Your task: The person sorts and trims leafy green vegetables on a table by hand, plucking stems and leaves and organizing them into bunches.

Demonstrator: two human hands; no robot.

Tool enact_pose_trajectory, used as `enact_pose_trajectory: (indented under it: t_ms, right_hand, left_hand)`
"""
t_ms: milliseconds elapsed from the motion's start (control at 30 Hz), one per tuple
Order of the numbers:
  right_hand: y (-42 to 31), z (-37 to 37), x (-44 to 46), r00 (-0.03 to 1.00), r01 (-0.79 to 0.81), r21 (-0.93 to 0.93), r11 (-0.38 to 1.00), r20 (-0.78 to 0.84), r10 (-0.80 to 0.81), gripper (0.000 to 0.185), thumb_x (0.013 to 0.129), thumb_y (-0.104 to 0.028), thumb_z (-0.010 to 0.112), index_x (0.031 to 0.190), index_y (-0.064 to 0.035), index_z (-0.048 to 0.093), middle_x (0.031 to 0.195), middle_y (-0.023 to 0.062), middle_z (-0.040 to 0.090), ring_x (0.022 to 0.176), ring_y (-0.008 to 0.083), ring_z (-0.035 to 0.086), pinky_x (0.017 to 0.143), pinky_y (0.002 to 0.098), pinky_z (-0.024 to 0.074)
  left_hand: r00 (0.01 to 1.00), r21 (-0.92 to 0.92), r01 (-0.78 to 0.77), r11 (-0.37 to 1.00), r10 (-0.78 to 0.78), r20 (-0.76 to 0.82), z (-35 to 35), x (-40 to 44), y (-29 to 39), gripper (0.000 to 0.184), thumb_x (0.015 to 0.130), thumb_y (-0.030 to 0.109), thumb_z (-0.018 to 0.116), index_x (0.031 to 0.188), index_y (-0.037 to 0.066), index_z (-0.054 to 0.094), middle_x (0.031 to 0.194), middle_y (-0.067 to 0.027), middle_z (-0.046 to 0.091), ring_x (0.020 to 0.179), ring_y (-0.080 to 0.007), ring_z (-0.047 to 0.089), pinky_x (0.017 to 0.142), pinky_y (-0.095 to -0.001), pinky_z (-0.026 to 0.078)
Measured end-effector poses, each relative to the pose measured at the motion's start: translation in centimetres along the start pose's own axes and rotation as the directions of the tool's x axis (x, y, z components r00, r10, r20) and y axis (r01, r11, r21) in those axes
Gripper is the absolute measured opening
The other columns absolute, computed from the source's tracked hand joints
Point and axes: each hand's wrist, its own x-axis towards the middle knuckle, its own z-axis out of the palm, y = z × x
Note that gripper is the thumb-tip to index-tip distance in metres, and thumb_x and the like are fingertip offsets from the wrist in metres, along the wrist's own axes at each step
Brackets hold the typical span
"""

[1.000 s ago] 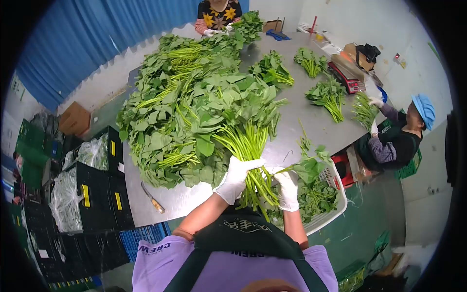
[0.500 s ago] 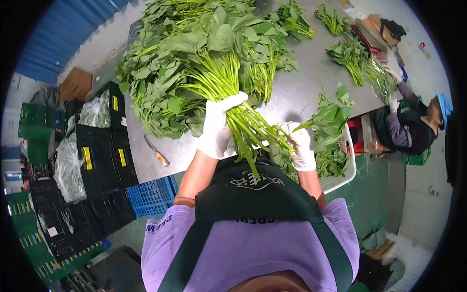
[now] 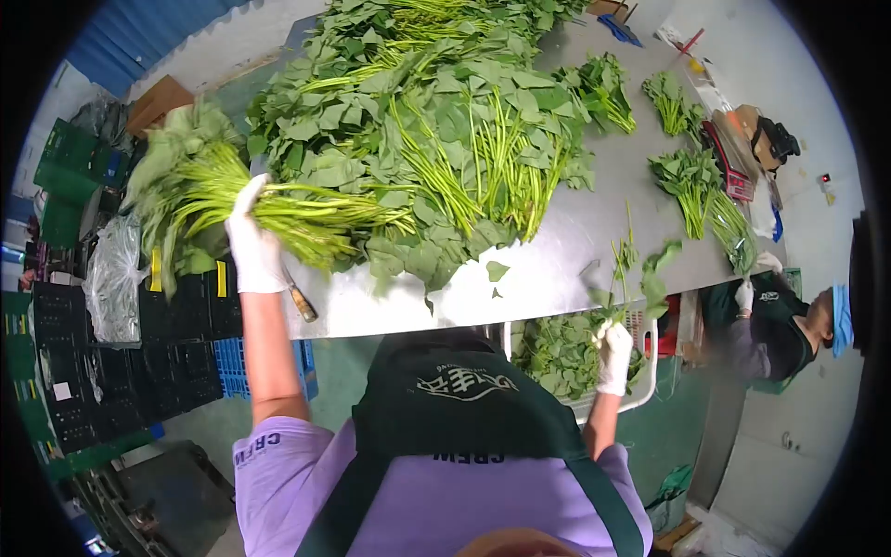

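Observation:
My left hand (image 3: 254, 243), in a white glove, is wrapped round a thick bunch of leafy green stems (image 3: 223, 190) at the table's left edge. The leaves point left, the cut ends right. My right hand (image 3: 613, 355), also gloved, pinches a leafy sprig (image 3: 650, 288) above a white basket (image 3: 651, 371) of loose greens (image 3: 566, 348). A large pile of leafy greens (image 3: 371, 102) covers the table's left and middle. A knife with a wooden handle (image 3: 302, 304) lies near the front left edge, partly hidden by my left hand.
Smaller bunches (image 3: 682, 181) lie at the table's right, near a red scale (image 3: 733, 172). A co-worker in a blue cap (image 3: 842, 320) handles a bunch there. Dark crates (image 3: 186, 306) stand at the left, with a blue crate (image 3: 232, 367) below the table edge.
My left hand has carried the bunch far left, away from my right hand. My right hand has moved slightly right and down with the sprig. The view has shifted.

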Motion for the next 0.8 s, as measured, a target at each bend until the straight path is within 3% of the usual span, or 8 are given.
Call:
enact_pose_trajectory:
  t_ms: [33, 67, 133, 200, 300, 367, 600, 800]
  right_hand:
    - [1.9, -3.2, 0.2, 0.995, -0.091, -0.152, 0.984, -0.043, 0.086, 0.018, 0.085, -0.017, 0.059, 0.089, 0.0006, 0.063, 0.069, 0.0022, 0.060, 0.058, 0.0109, 0.054, 0.054, 0.0210, 0.0427]
    - [3.5, -6.6, 0.4, 0.950, -0.308, -0.342, 0.888, -0.055, 0.309, 0.023, 0.082, -0.017, 0.062, 0.097, -0.0003, 0.064, 0.076, 0.0083, 0.066, 0.065, 0.0162, 0.062, 0.056, 0.0255, 0.0464]
    - [6.9, -10.2, 1.7, 0.939, -0.048, -0.971, -0.236, -0.124, 0.320, 0.031, 0.078, -0.020, 0.067, 0.103, -0.0031, 0.064, 0.087, 0.0131, 0.067, 0.074, 0.0265, 0.065, 0.063, 0.0351, 0.0502]
    - [4.3, -3.5, 2.0, 0.997, -0.072, -0.974, -0.214, -0.061, -0.054, 0.039, 0.075, -0.021, 0.068, 0.110, -0.0047, 0.061, 0.101, 0.0172, 0.064, 0.087, 0.0348, 0.062, 0.075, 0.0408, 0.0492]
    - [-0.1, 9.3, 4.4, 0.980, 0.075, -0.604, 0.794, 0.193, 0.055, 0.056, 0.080, -0.015, 0.065, 0.130, -0.0005, 0.045, 0.121, 0.0213, 0.055, 0.107, 0.0235, 0.057, 0.088, 0.0296, 0.0453]
    - [-4.6, 20.2, 3.2, 0.851, 0.085, -0.283, 0.955, 0.519, 0.078, 0.063, 0.080, -0.013, 0.063, 0.136, -0.0022, 0.036, 0.133, 0.0185, 0.044, 0.118, 0.0204, 0.047, 0.092, 0.0294, 0.0429]
    - [-3.6, 32.2, 2.8, 0.248, -0.203, -0.151, 0.967, 0.948, 0.200, 0.072, 0.078, -0.034, 0.066, 0.138, -0.0067, 0.036, 0.122, 0.0067, 0.054, 0.080, 0.0062, 0.054, 0.060, 0.0181, 0.0429]
    - [-7.4, 28.9, -0.3, 0.509, -0.309, -0.310, 0.899, 0.745, 0.432, 0.046, 0.086, -0.015, 0.057, 0.128, 0.0000, 0.045, 0.094, 0.0085, 0.063, 0.069, 0.0119, 0.060, 0.059, 0.0222, 0.0443]
  left_hand:
    - [0.947, -0.313, 0.296, 0.903, -0.321, -0.031, -2.7, 1.6, 0.6, 0.025, 0.080, -0.003, 0.056, 0.105, 0.002, 0.060, 0.103, -0.0108, 0.058, 0.088, -0.0174, 0.060, 0.081, -0.0280, 0.049]
    - [0.994, 0.216, -0.113, 0.970, 0.111, 0.022, -4.5, 1.3, 0.3, 0.021, 0.082, 0.002, 0.058, 0.102, -0.003, 0.060, 0.100, -0.0098, 0.062, 0.086, -0.0178, 0.060, 0.077, -0.0277, 0.050]
    - [0.894, -0.378, 0.372, 0.848, -0.437, -0.099, -5.5, 2.1, 2.7, 0.019, 0.080, 0.006, 0.062, 0.096, -0.004, 0.061, 0.092, -0.0095, 0.063, 0.084, -0.0190, 0.060, 0.077, -0.0298, 0.050]
    - [0.905, -0.407, 0.386, 0.828, -0.426, -0.008, -7.0, 1.9, 0.5, 0.017, 0.077, 0.008, 0.064, 0.091, -0.001, 0.063, 0.088, -0.0091, 0.063, 0.081, -0.0192, 0.060, 0.077, -0.0311, 0.049]
    - [0.882, -0.441, 0.431, 0.787, -0.472, 0.020, -3.1, -0.5, 1.4, 0.021, 0.077, 0.009, 0.064, 0.095, -0.001, 0.064, 0.091, -0.0087, 0.063, 0.083, -0.0189, 0.059, 0.079, -0.0302, 0.048]
    - [0.883, -0.478, 0.448, 0.756, -0.459, 0.101, -1.1, -1.4, 1.0, 0.022, 0.077, 0.010, 0.064, 0.096, -0.001, 0.064, 0.091, -0.0085, 0.063, 0.084, -0.0184, 0.059, 0.078, -0.0294, 0.048]
    - [0.770, -0.591, 0.635, 0.497, -0.468, 0.435, 2.6, -1.8, 0.5, 0.019, 0.077, 0.006, 0.064, 0.094, -0.002, 0.063, 0.081, -0.0098, 0.064, 0.071, -0.0183, 0.062, 0.066, -0.0295, 0.052]
    - [0.754, -0.565, 0.654, 0.503, -0.485, 0.442, 4.5, -0.5, -0.6, 0.016, 0.076, 0.006, 0.064, 0.090, -0.002, 0.063, 0.077, -0.0082, 0.063, 0.066, -0.0179, 0.061, 0.060, -0.0294, 0.052]
